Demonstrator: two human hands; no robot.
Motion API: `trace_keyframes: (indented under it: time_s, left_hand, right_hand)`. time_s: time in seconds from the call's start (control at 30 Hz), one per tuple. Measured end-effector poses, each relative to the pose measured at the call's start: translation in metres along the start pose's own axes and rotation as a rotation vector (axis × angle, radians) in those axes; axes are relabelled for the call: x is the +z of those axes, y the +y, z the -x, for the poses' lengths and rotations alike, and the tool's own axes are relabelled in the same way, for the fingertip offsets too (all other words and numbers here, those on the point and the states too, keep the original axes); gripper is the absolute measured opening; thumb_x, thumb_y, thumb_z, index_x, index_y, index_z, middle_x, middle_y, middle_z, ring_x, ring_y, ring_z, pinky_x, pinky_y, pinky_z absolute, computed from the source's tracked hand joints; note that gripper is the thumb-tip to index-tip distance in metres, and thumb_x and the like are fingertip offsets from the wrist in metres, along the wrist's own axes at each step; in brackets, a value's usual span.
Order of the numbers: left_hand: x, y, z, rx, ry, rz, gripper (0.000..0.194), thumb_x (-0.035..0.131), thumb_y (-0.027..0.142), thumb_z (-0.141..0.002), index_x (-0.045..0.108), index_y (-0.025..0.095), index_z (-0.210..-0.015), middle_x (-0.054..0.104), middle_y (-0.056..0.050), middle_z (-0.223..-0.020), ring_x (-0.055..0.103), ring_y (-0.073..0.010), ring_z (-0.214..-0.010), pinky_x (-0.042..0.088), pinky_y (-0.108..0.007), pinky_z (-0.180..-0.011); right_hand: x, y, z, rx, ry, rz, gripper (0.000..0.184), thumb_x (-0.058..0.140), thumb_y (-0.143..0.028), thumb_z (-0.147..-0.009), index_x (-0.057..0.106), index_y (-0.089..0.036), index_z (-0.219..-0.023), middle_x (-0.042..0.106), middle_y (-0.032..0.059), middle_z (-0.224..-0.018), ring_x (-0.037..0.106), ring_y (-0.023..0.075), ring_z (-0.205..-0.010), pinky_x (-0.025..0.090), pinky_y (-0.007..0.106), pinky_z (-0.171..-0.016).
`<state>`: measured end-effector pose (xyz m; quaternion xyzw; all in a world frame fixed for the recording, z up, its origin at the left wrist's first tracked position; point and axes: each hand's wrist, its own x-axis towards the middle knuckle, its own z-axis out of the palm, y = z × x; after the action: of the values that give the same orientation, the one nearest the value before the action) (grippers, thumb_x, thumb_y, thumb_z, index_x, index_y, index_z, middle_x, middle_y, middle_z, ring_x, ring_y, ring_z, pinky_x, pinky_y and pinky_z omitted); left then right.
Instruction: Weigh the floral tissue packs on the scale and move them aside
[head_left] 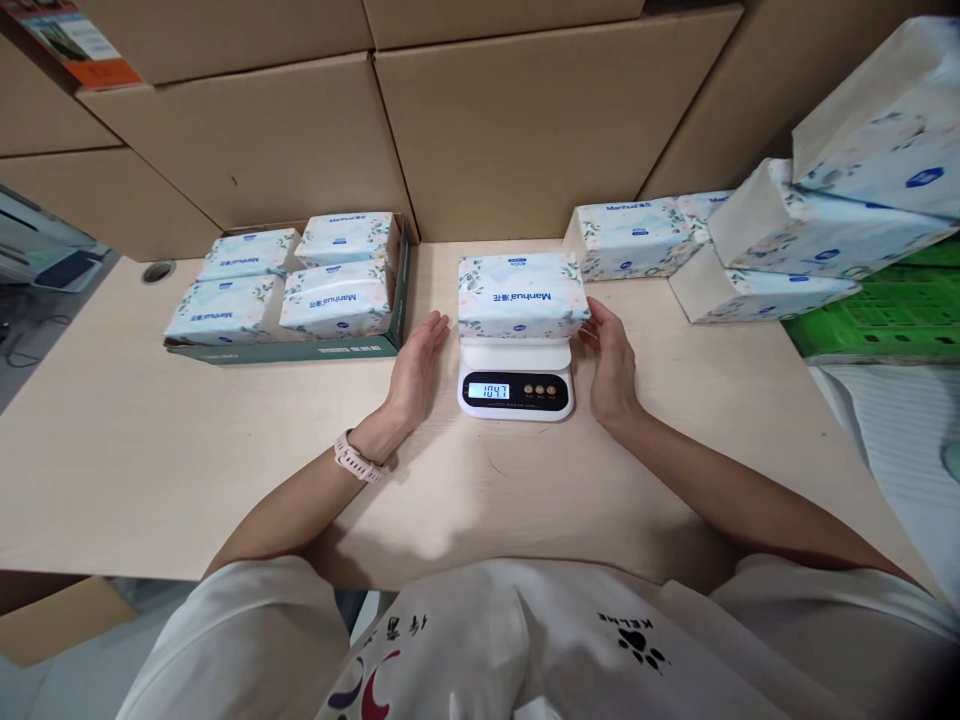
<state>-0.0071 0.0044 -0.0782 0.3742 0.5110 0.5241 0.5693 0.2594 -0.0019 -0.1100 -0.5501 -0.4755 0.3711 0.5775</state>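
White printed cloth shirt nearest, a pale-blue floral plastic-wrapped tissue pack lies crosswise on a white plastic scale between open grips, left hand just apart, right hand nearer, fingertips at its end

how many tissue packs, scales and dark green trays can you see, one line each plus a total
Tissue packs: 10 visible
Scale: 1
Dark green tray: 1
Total: 12
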Motion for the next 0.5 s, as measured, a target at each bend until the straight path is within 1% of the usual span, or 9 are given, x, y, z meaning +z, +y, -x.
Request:
trace_keyframes:
  time_s: [0.13, 0.27, 0.37, 0.5]
  left_hand:
    - [-0.002, -0.0029, -0.0022, 0.009, 0.032, 0.077, 0.055, 0.063, 0.045, -0.098, 0.067, 0.015, -0.145, 0.067, -0.018, -0.169, 0.051, -0.0313, -0.172, 0.034, -0.046, -0.149]
    - [-0.0042, -0.0048, -0.0041, 0.011, 0.03, 0.111, 0.042, 0.063, 0.044, -0.098, 0.069, 0.019, -0.131, 0.074, -0.017, -0.16, 0.056, -0.0314, -0.168, 0.035, -0.047, -0.148]
    - [-0.0044, -0.005, -0.005, 0.004, 0.031, 0.109, 0.039, 0.063, 0.046, -0.096, 0.068, 0.022, -0.127, 0.077, -0.015, -0.155, 0.059, -0.031, -0.165, 0.036, -0.048, -0.147]
    - [-0.0047, -0.0049, -0.0056, 0.008, 0.03, 0.104, 0.043, 0.066, 0.049, -0.093, 0.066, 0.022, -0.127, 0.077, -0.016, -0.154, 0.062, -0.0321, -0.162, 0.037, -0.048, -0.146]
  right_hand:
    - [0.0007, 0.0028, -0.0009, -0.031, 0.05, 0.001, 0.086, 0.046, -0.096, -0.099, 0.073, -0.03, -0.145, 0.077, 0.0117, -0.151, 0.075, 0.0318, -0.14, 0.058, 0.059, -0.128]
    - [0.0009, 0.006, -0.0024, -0.063, 0.074, -0.009, 0.079, 0.048, -0.094, -0.1, 0.076, -0.031, -0.137, 0.08, 0.0098, -0.142, 0.076, 0.0299, -0.131, 0.061, 0.057, -0.124]
    - [0.0012, 0.0058, -0.0026, -0.067, 0.08, -0.003, 0.077, 0.048, -0.094, -0.1, 0.076, -0.031, -0.134, 0.08, 0.0096, -0.14, 0.077, 0.0294, -0.129, 0.061, 0.057, -0.122]
    - [0.0018, 0.0037, -0.0023, -0.059, 0.084, 0.008, 0.079, 0.048, -0.095, -0.099, 0.076, -0.029, -0.133, 0.08, 0.0114, -0.141, 0.076, 0.0303, -0.129, 0.061, 0.059, -0.122]
